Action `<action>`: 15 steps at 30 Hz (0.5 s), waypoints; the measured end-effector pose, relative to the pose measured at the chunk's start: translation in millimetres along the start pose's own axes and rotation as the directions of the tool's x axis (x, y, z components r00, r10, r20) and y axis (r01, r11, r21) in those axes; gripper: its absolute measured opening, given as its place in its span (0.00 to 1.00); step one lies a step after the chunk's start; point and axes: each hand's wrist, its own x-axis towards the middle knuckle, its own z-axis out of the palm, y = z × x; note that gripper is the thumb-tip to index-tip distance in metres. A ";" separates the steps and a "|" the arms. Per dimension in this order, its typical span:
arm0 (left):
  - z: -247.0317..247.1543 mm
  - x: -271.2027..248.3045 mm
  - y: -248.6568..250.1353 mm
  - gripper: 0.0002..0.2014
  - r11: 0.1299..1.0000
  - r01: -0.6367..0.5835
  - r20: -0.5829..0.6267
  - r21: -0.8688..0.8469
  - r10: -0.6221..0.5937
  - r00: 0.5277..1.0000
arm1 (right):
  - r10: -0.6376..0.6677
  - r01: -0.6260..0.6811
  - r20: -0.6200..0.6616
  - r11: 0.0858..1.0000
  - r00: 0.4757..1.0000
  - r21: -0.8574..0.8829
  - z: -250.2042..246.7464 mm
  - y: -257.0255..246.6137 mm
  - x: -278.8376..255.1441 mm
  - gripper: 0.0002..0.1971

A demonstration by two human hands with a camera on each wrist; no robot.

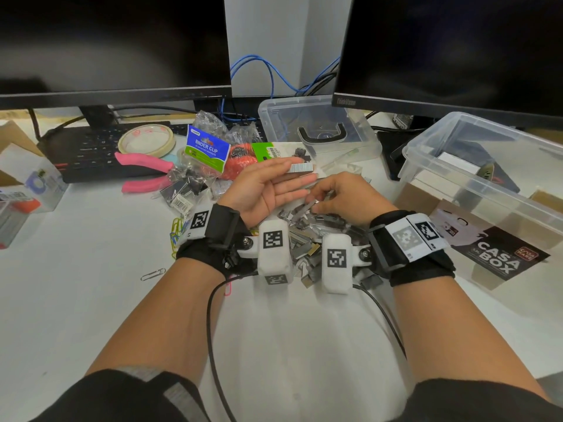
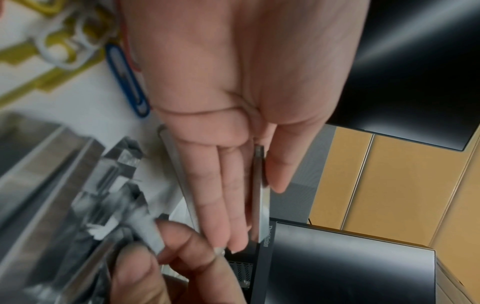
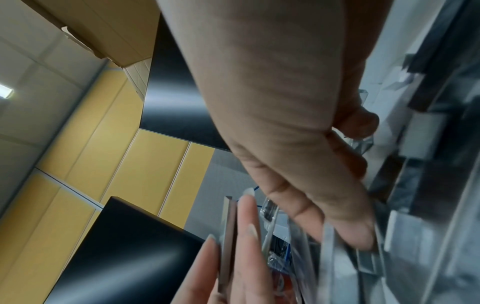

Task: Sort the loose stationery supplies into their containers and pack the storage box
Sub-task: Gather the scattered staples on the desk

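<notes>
We are gathering loose staple strips from the pile [image 1: 307, 236] lying on the desk [image 1: 91, 269] between our wrists. Our left hand [image 1: 268, 185] is turned palm-up with its fingers straight and pressed together, carrying a staple strip [image 1: 301, 168] that the thumb is steadying against the forefinger. Our right hand [image 1: 341, 196] is curling over the pile and pinching another strip [image 1: 310, 205] at its fingertips, just beside the left palm.

By our judgement, we are only partway in. Most staples are lying unsorted, coloured paper clips [image 1: 178, 231] are sitting by the left wrist, and a bag of binder clips [image 1: 207, 152], a tape roll [image 1: 147, 141] and pink-handled pliers [image 1: 143, 173] are waiting near the keyboard [image 1: 91, 153]. The clear storage box [image 1: 487, 166] at the right is standing open with a few items inside; a smaller clear tub [image 1: 316, 129] behind the pile is holding little. Filling and closing them are all ahead of us.
</notes>
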 end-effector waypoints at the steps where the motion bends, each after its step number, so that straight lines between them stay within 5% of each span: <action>1: -0.2 0.2 -0.4 0.11 1.000 0.000 -0.001 0.003 0.000 1.000 | -0.004 0.004 -0.012 1.000 1.000 -0.006 0.0 -0.1 0.2 0.07; 9: -2.3 3.1 0.3 0.11 0.991 -0.106 -0.017 -0.077 0.105 0.994 | -0.029 0.064 -0.124 0.957 0.992 0.283 -11.0 8.2 -8.1 0.03; 15: -1.5 2.5 -1.4 0.10 0.997 -0.071 0.023 0.020 0.071 0.997 | -0.098 0.228 -0.249 0.791 0.963 0.568 -16.2 6.0 -11.3 0.05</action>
